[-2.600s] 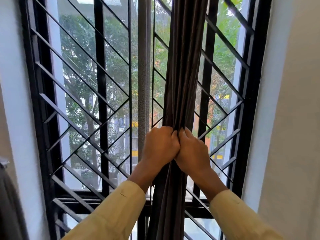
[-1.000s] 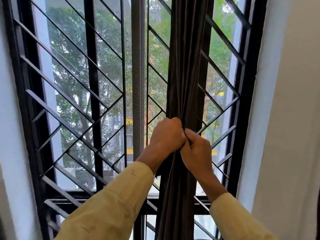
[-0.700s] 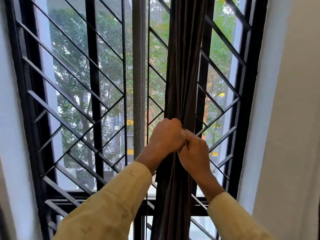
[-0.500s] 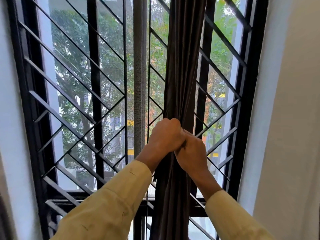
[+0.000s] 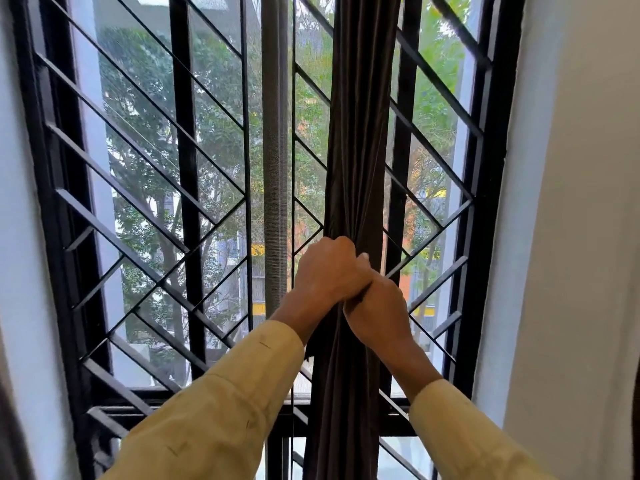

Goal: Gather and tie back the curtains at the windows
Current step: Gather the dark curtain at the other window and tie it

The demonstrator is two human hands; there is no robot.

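Your left hand (image 5: 329, 268) and right hand (image 5: 377, 306), touching at frame centre, both clench the bunched curtain (image 5: 356, 150) hanging before the black grille (image 5: 156, 168), wall (image 5: 571, 202) at right.

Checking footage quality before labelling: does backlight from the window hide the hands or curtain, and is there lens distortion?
Head view: daylight behind the window grille leaves the curtain dark, folds faint; left hand and right hand are lit well enough to read; the side walls bow, wide-lens distortion.
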